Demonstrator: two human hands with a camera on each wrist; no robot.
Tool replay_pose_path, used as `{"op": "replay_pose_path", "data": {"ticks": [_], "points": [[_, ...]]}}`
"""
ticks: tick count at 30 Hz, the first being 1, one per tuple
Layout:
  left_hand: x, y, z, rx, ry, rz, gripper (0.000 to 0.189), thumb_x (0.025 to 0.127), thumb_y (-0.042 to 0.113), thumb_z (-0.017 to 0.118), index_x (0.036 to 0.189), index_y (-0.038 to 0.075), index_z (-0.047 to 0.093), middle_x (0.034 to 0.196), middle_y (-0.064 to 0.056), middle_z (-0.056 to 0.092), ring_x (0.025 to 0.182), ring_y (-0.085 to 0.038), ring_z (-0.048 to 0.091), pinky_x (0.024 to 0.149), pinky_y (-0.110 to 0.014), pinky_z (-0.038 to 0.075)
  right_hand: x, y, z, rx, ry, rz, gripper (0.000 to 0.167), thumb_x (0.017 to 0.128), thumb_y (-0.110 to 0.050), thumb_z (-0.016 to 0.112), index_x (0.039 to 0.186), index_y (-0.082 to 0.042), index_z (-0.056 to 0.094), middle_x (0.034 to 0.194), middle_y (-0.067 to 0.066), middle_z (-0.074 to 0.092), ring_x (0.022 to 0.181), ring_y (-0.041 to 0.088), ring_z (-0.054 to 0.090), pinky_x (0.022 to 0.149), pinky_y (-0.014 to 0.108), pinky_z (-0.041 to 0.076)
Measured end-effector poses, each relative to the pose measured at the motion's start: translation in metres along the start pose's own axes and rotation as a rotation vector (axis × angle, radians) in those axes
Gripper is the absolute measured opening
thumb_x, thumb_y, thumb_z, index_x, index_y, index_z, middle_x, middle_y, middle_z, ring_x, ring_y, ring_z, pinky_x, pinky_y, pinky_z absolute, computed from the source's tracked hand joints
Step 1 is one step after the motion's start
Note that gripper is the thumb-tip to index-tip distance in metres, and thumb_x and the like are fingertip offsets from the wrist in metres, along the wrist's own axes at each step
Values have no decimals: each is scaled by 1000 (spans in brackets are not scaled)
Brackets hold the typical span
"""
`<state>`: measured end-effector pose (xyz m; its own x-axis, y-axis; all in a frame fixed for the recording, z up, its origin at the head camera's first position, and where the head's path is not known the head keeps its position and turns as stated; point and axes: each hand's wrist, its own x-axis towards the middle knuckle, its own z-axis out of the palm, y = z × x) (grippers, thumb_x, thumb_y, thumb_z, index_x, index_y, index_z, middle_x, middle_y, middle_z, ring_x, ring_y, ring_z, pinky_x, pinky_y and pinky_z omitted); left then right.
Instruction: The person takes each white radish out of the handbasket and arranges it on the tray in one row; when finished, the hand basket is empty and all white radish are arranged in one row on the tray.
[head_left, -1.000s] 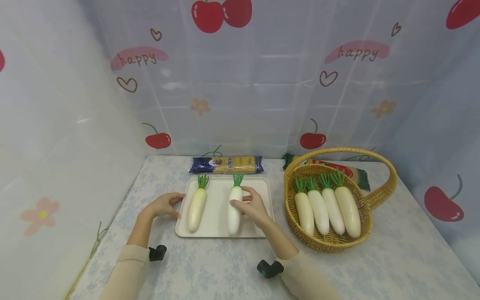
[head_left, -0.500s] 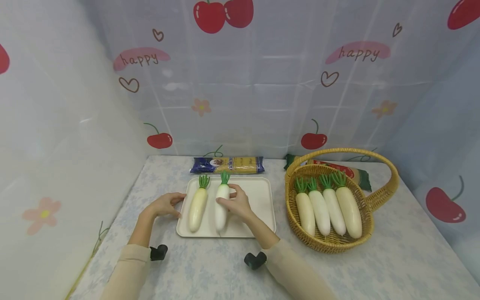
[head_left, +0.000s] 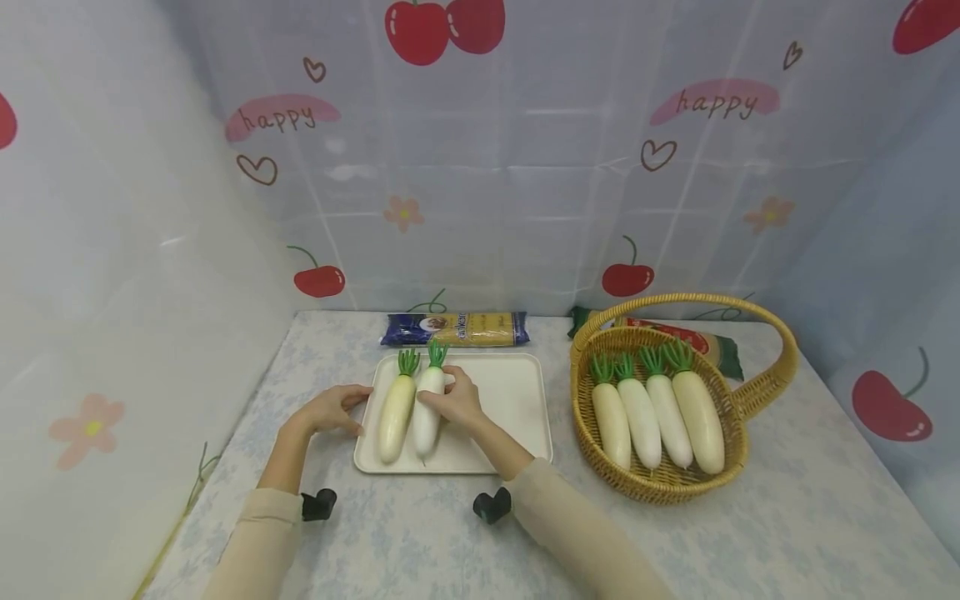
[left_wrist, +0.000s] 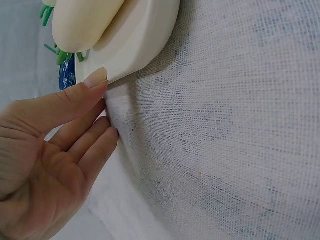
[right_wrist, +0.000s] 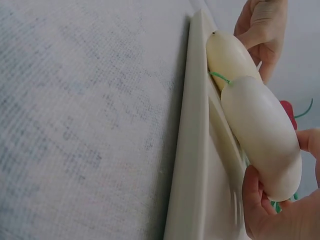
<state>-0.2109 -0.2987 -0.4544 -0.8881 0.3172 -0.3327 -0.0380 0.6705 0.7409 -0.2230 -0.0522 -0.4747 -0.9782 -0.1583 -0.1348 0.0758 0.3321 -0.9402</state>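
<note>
My right hand (head_left: 459, 400) holds a white daikon radish (head_left: 427, 417), thumb on one side and fingers on the other. Green leaves top the radish, which is over the off-white tray (head_left: 510, 417). Just left of it on the tray lies a creamier daikon radish (head_left: 396, 421). In the right wrist view the white radish (right_wrist: 262, 132) overlaps the cream one (right_wrist: 232, 57), its tip end raised toward the camera. My left hand (head_left: 330, 410) touches the tray's left edge with thumb and fingertips; the left wrist view has the thumb (left_wrist: 75, 100) right at the rim.
A wicker basket (head_left: 660, 492) with a tall handle stands to the right, several daikon radishes inside. Behind the tray lies a blue and yellow pasta packet (head_left: 457, 329). Another packet (head_left: 727, 357), green and red, lies partly behind the basket. A printed curtain (head_left: 525, 208) backs the table.
My right hand has moved left across the tray with the white radish, bringing it close beside the cream one. My left hand has stayed at the tray's edge.
</note>
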Motion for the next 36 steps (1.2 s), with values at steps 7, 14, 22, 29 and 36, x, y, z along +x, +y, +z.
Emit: {"op": "replay_pose_path", "data": {"ticks": [7, 14, 22, 29, 36], "points": [[-1, 0, 1, -8, -8, 16, 80, 70, -7, 76, 139, -12, 35, 144, -32, 30, 134, -45, 27, 108, -51, 31, -1, 3, 2, -22, 18, 10, 71, 77, -27, 74, 136, -2, 43, 98, 16, 62, 81, 22, 61, 57, 27, 54], [0, 0, 1, -16, -7, 20, 79, 70, -8, 76, 139, -12, 35, 144, -33, 30, 134, -45, 27, 108, -51, 31, -2, 0, 4, -93, 44, 16, 70, 74, -29, 75, 132, -1, 48, 104, 18, 64, 91, 27, 63, 70, 34, 55], [2, -1, 1, -12, -1, -2, 80, 70, -7, 76, 139, -10, 36, 144, -31, 31, 134, -44, 28, 108, -51, 31, -5, -3, 5, -154, 15, 26, 70, 76, -32, 75, 131, 1, 48, 98, 16, 65, 85, 26, 63, 67, 33, 54], [1, -2, 1, -14, 3, -7, 81, 70, -7, 77, 139, -10, 36, 144, -31, 31, 134, -44, 28, 108, -51, 31, -7, -2, 3, -85, -30, -11, 72, 76, -35, 76, 128, 4, 48, 88, 14, 65, 69, 20, 64, 60, 29, 55], [0, -2, 0, -12, 9, 3, 80, 69, -7, 77, 139, -11, 37, 143, -31, 32, 134, -44, 29, 108, -51, 32, -7, -2, 4, -47, -51, 43, 69, 78, -29, 75, 132, 2, 46, 94, 15, 64, 69, 19, 64, 59, 27, 56]]}}
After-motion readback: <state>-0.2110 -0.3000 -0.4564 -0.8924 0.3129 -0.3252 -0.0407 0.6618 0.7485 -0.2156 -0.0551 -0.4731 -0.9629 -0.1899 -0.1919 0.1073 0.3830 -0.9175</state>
